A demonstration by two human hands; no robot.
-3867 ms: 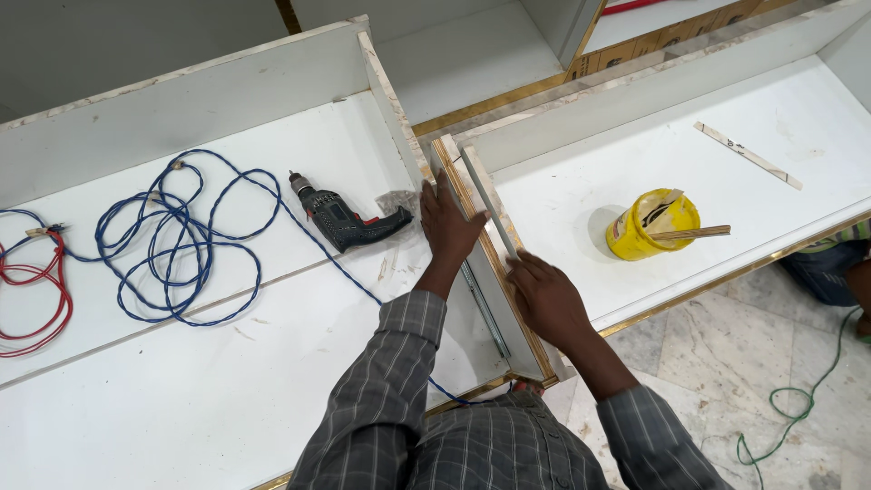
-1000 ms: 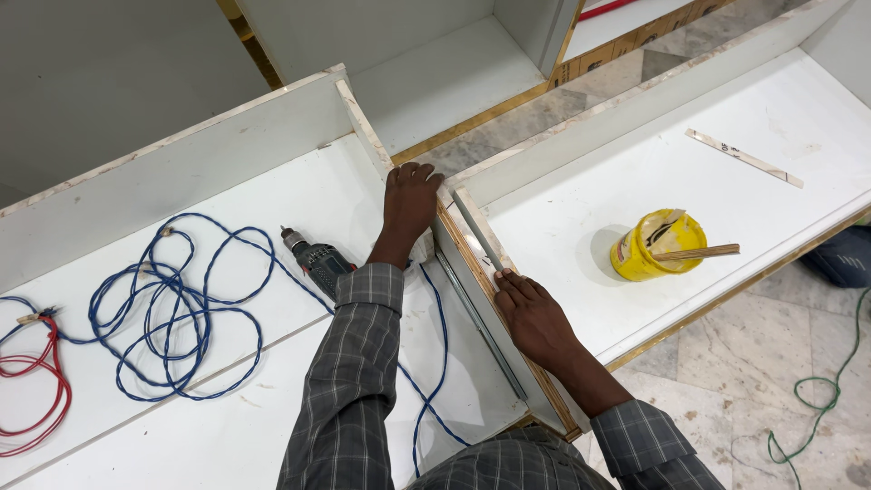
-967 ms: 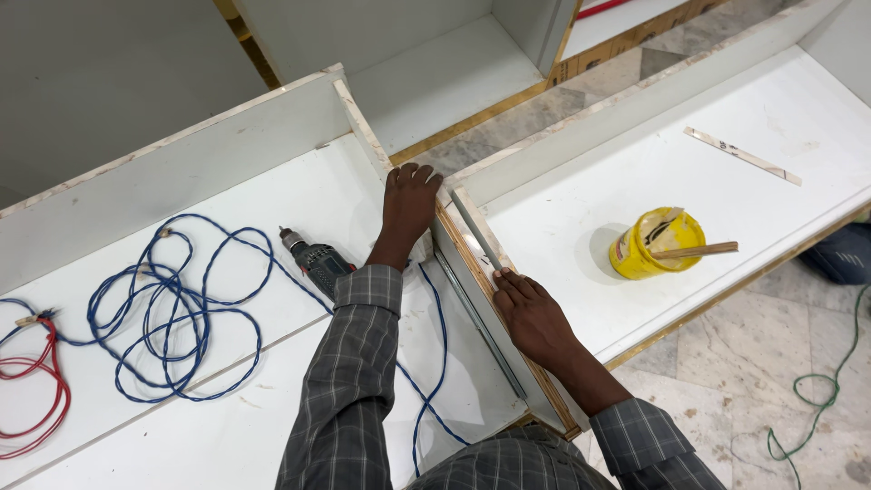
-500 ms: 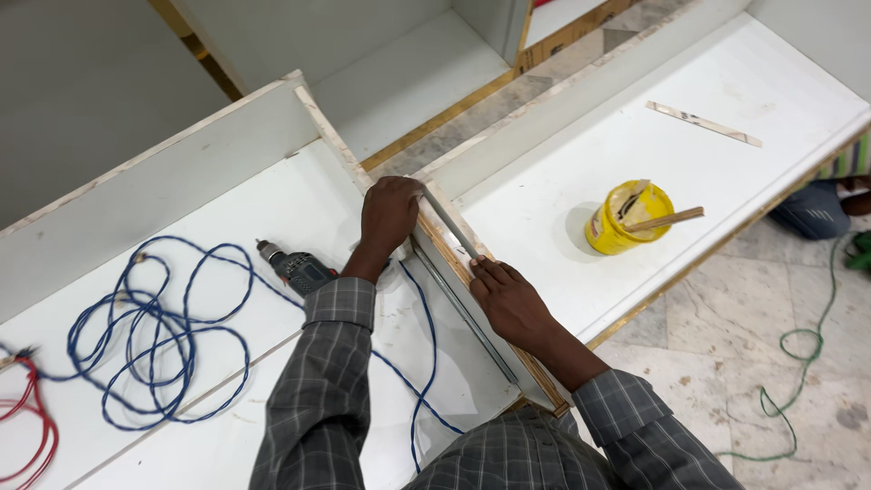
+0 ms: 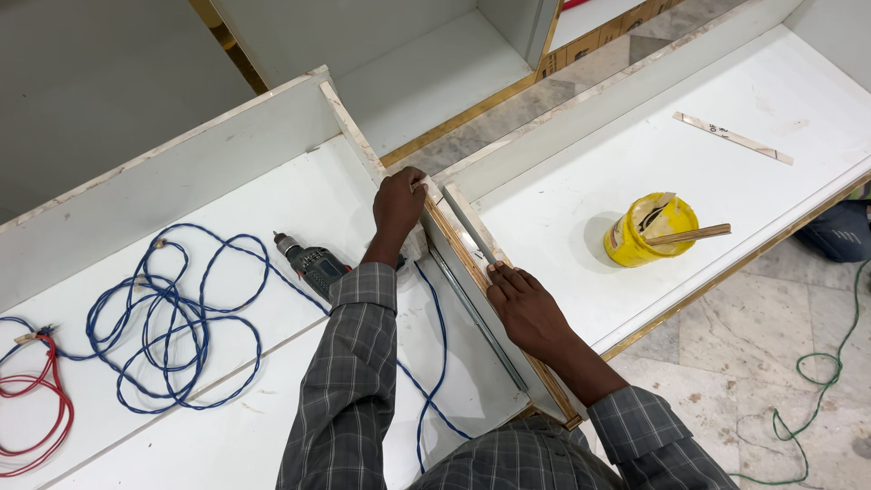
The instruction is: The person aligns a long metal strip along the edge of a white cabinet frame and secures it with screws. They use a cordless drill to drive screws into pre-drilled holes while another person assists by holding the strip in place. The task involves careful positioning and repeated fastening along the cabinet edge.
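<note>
One red cable [image 5: 36,408] and one blue cable [image 5: 172,318] lie coiled clear of one drill [image 5: 313,266]. Your left hand [image 5: 399,201] curls its fingers over the far end of the single thin strip [image 5: 467,229] on the panel edge [image 5: 449,243], steadying it; your right hand [image 5: 526,308] presses flat, fingers together. One yellow tub [image 5: 649,231] sits right.

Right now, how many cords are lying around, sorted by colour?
Blue cord: 1
Red cord: 1
Green cord: 1
Total: 3
</note>
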